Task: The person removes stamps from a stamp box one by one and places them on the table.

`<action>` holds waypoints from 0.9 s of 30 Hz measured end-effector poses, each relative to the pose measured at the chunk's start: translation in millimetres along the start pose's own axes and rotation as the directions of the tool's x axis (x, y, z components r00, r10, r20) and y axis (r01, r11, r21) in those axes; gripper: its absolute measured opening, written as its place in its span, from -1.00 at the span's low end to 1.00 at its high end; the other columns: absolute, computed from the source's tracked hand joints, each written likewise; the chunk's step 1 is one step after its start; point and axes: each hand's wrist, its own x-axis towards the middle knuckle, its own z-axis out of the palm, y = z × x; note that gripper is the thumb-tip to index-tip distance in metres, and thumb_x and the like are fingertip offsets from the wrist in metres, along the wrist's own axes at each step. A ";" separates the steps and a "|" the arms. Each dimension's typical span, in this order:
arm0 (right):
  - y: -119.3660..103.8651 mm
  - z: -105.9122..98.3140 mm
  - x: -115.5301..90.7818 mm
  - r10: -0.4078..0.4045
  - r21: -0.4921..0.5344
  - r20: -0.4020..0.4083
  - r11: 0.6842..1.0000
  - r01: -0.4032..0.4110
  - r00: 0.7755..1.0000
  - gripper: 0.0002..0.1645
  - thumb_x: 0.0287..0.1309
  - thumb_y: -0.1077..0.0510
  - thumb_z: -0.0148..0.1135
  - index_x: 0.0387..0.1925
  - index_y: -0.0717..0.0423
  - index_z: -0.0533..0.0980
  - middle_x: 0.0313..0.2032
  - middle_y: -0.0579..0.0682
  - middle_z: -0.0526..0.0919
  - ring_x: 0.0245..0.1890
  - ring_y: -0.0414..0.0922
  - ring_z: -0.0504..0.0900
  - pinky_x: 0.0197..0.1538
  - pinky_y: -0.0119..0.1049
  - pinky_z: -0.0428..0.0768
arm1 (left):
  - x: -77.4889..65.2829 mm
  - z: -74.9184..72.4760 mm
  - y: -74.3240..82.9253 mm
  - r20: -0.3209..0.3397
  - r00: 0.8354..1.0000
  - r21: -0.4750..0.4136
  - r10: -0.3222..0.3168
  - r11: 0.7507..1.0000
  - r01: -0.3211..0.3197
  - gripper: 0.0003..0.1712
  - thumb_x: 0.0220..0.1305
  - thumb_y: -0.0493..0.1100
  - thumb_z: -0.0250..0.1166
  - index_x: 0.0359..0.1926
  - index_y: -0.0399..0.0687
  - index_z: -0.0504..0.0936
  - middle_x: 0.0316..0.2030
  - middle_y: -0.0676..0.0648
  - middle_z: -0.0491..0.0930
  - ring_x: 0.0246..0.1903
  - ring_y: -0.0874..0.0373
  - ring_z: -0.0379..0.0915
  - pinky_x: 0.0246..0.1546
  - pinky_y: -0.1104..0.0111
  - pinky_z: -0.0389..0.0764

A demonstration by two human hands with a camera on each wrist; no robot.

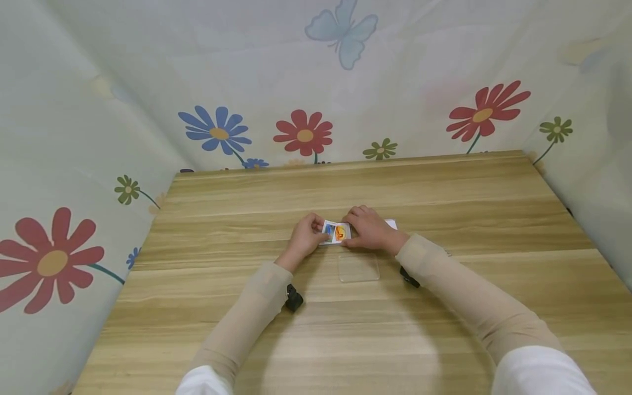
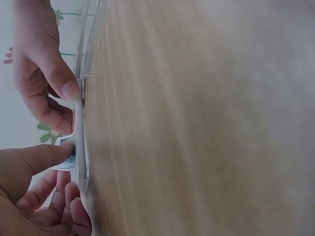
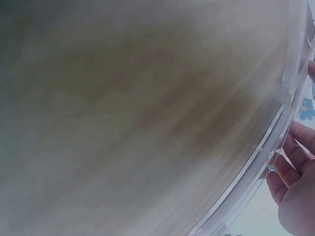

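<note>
The card (image 1: 339, 233) pairs a blue picture with an orange-and-yellow one, edged in white. The desk (image 1: 345, 340) is tan, brown-streaked woodgrain; the whitish backdrop (image 1: 266, 66) bears red, blue and green flowers (image 1: 304, 135) and a pale-blue butterfly (image 1: 344, 34).

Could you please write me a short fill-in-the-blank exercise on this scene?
1. The left hand holds the printed card with its ____ on the card's top face.
2. The hand at the card's other end is the person's ____ hand.
3. Of the card and the bare clear plastic piece, the ____ lies nearer the person's body.
4. The butterfly on the backdrop is pale ____.

Missing words: thumb; right; clear plastic piece; blue
</note>
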 end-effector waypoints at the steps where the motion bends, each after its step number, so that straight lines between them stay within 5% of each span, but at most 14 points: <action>1: 0.1 0.2 0.3 0.001 0.000 0.000 1.000 -0.001 1.000 -0.34 0.02 -0.14 0.35 0.05 0.21 0.50 -0.02 0.14 0.51 0.02 0.06 0.42 0.15 0.00 0.37 | -0.2 0.1 -0.9 -0.006 1.000 0.004 0.015 1.000 -0.015 -0.74 0.03 -0.42 0.37 -0.24 -0.33 0.51 -0.35 -0.15 0.54 -0.34 0.11 0.44 -0.28 0.41 0.48; 18: -0.4 -0.4 1.1 0.013 0.003 0.006 1.000 -0.013 1.000 -0.33 0.00 -0.13 0.37 0.06 0.21 0.50 -0.01 0.15 0.51 0.05 0.07 0.41 0.18 0.02 0.35 | -3.4 -5.3 1.3 -0.061 0.991 -0.022 0.116 0.993 -0.118 -0.89 0.22 -0.36 0.23 -0.23 -0.33 0.60 -0.32 -0.20 0.58 -0.30 0.07 0.46 -0.23 0.39 0.48; 27: -3.5 -2.4 -1.2 0.004 0.007 0.001 1.000 -0.004 1.000 -0.34 0.01 -0.11 0.37 0.05 0.23 0.50 -0.01 0.16 0.52 0.04 0.08 0.41 0.17 0.03 0.35 | -2.6 -11.7 -2.0 -0.029 0.993 -0.017 0.119 0.993 -0.119 -0.83 0.26 -0.34 0.21 -0.17 -0.32 0.65 -0.19 -0.22 0.65 -0.21 0.03 0.51 -0.16 0.32 0.51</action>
